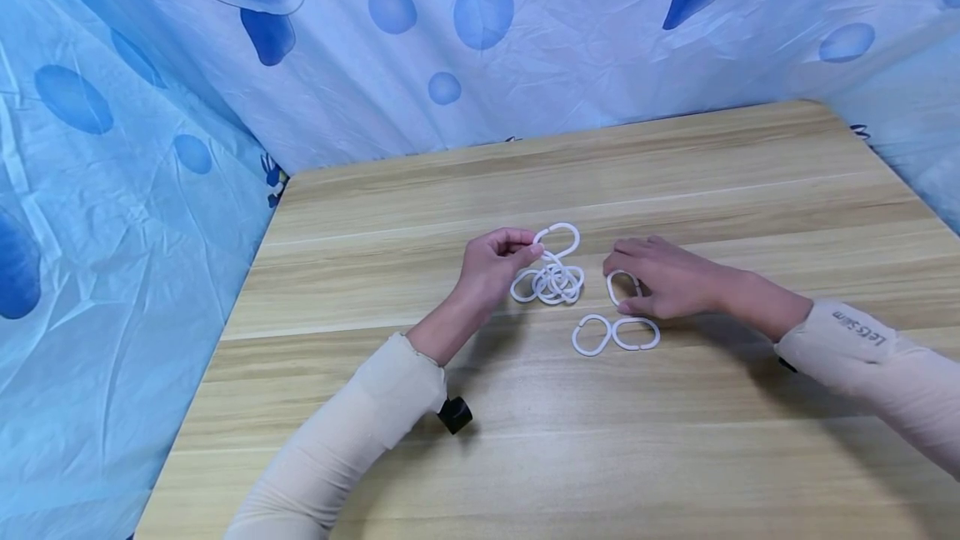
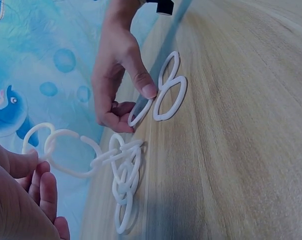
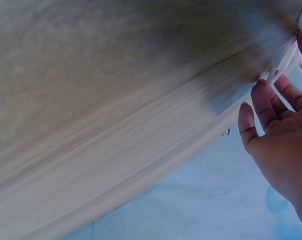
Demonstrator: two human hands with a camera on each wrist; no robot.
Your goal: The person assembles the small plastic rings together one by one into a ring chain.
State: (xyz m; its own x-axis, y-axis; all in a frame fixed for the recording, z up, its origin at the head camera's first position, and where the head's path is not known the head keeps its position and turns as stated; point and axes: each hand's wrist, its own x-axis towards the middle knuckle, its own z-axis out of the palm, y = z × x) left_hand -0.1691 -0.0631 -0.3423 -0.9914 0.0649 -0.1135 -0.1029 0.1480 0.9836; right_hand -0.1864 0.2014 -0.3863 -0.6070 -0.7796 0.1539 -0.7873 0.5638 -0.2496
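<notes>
**While a white chain (image 1: 557, 282) is pinched at one end by the left hand (image 1: 491, 269), a loose ring (image 1: 610, 288) is gripped by the right (image 1: 667, 277)**

Since both hands are shown pretty well from the head view, their state can be told easily enough. The two are kept apart, with the chain between them. Its upper links are raised off the surface (image 1: 525, 440) by the left thumb and fingertips, and the rest is bunched in a little tangled heap right underneath. On the other side, the loose ring is clamped between right thumb and fingers, tilted up on edge in the left wrist view; whether the surface is touched by it can't be told.

Just nearer the viewer, two more rings (image 1: 612, 332) are laid flat, side by side. Long pale sleeves (image 1: 348, 432) are worn, and the whole scene is backed by a blue curtain (image 1: 570, 73) printed with bubbles.
</notes>
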